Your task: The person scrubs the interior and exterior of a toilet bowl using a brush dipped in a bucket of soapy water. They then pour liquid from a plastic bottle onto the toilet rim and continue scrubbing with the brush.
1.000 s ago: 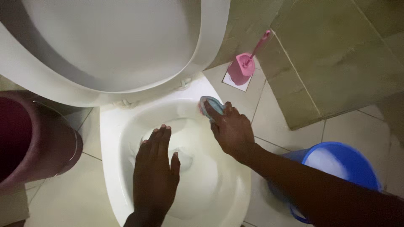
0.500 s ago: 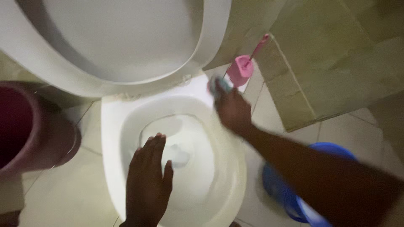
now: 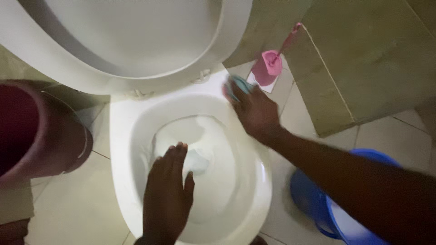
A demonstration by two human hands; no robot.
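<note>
**At the back right of the toilet rim, a blue-green sponge under the right hand**

On the white rim near the seat hinges lies the blue-green sponge [image 3: 235, 87], gripped and pressed down by the right hand [image 3: 255, 111], fingers curled over it. Over the open toilet bowl [image 3: 122, 149] hovers the left hand [image 3: 167, 197], spread flat and wide, holding nothing, fingertips above the water. Raised behind stands the white seat and lid [image 3: 127, 41]. Beside the sponge, on the tiled floor [image 3: 72, 208] against the wall, sits a pink brush holder [image 3: 267, 68] with its brush. Lower right shows a blue bucket [image 3: 313, 199], partly hidden by the forearm; far left, a dark red bin [image 3: 41, 131].
</note>
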